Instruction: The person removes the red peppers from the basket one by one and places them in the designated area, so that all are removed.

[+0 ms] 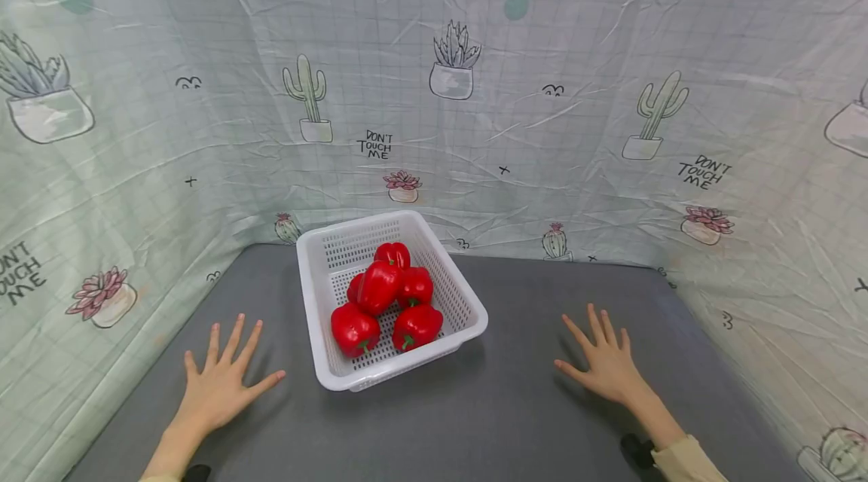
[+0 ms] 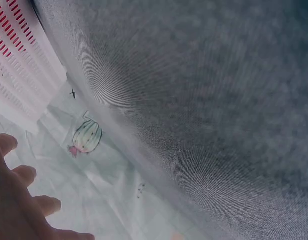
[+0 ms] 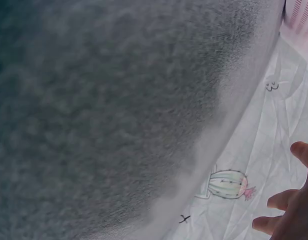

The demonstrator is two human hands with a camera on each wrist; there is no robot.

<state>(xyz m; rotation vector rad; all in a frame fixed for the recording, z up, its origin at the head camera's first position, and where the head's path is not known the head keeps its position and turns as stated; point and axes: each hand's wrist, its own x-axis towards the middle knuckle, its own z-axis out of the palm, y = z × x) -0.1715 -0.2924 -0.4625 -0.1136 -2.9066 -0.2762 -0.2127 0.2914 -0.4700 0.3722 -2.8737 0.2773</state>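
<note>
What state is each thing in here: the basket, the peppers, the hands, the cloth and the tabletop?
White basket: upright, open-topped, holding peppers.
Red peppers: whole, piled in the basket, at least six visible.
Left grip: bare hand, fingers spread, holding nothing.
Right grip: bare hand, fingers spread, holding nothing.
Printed cloth: hanging, creased.
Gray tabletop: flat, bearing the basket.

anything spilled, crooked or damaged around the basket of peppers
Nothing looks spilled or damaged: the red bell peppers all sit inside the white plastic basket. The basket is askew, though, turned at an angle to the gray tabletop's back edge, and the printed backdrop is creased.
</note>
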